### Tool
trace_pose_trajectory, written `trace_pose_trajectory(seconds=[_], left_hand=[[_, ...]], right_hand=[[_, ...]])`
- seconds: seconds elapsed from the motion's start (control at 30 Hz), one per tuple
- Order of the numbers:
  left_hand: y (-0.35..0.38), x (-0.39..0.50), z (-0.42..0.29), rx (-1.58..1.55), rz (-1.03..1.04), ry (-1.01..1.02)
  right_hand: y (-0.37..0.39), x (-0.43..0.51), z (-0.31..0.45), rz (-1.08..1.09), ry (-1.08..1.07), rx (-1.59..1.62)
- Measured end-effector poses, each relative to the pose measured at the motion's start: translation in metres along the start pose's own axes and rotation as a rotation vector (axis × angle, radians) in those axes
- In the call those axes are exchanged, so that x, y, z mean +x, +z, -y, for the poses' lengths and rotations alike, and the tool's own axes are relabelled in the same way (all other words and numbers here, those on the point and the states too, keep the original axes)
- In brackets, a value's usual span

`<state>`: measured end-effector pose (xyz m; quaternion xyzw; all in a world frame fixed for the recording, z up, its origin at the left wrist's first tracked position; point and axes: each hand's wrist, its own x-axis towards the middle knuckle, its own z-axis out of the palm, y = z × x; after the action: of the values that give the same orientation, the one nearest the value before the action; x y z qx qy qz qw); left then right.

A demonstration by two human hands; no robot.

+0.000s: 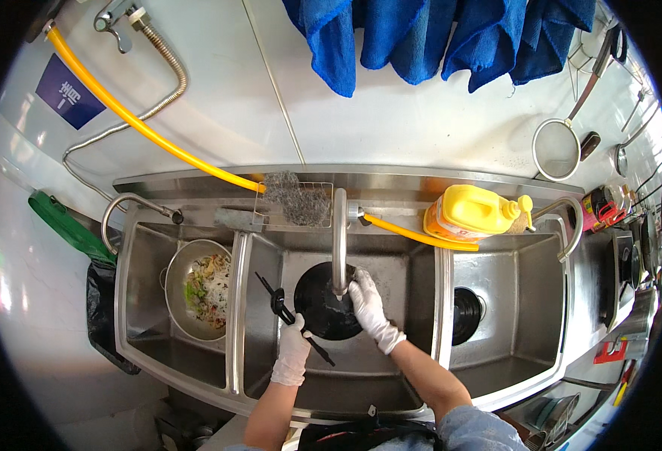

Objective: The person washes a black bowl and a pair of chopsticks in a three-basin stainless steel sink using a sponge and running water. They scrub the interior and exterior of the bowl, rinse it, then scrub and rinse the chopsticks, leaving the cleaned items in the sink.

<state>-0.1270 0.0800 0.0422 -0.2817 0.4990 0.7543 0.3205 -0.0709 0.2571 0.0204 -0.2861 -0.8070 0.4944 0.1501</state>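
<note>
In the middle basin of a steel sink, my left hand (294, 349), in a white glove, grips dark chopsticks (322, 352) together with a black spoon (278, 301). They slant across the left side of a round black bowl (325, 315). My gloved right hand (369, 299) holds this bowl at its right rim, and its fingertips are partly hidden inside or behind the edge. A steel faucet spout (339, 242) hangs over the bowl and covers part of it. The bowl's dark inside looks wet.
A metal pot (173, 307) with food scraps sits in the left basin. The right basin holds black dishes (466, 315). Along the back ledge are a wire basket with steel wool (303, 203), a yellow jug (469, 211) and a yellow hose (415, 234). Blue towels (410, 39) hang above.
</note>
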Motion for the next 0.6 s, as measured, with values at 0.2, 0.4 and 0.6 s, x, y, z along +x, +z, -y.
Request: trace_pose_trajectory(seconds=[0.2,0.4,0.6], left_hand=[[0.017,-0.008,0.004,0.093,-0.062,0.086],[0.022,-0.011,0.013,0.316,-0.083,0.073],[0.005,-0.004,0.012,0.081,-0.185,0.053]], right_hand=[[-0.01,-0.037,0.027,0.013,-0.193,-0.504],[-0.012,-0.033,0.053,0.111,-0.226,-0.391],[-0.04,-0.053,0.034,0.344,-0.25,-0.466]])
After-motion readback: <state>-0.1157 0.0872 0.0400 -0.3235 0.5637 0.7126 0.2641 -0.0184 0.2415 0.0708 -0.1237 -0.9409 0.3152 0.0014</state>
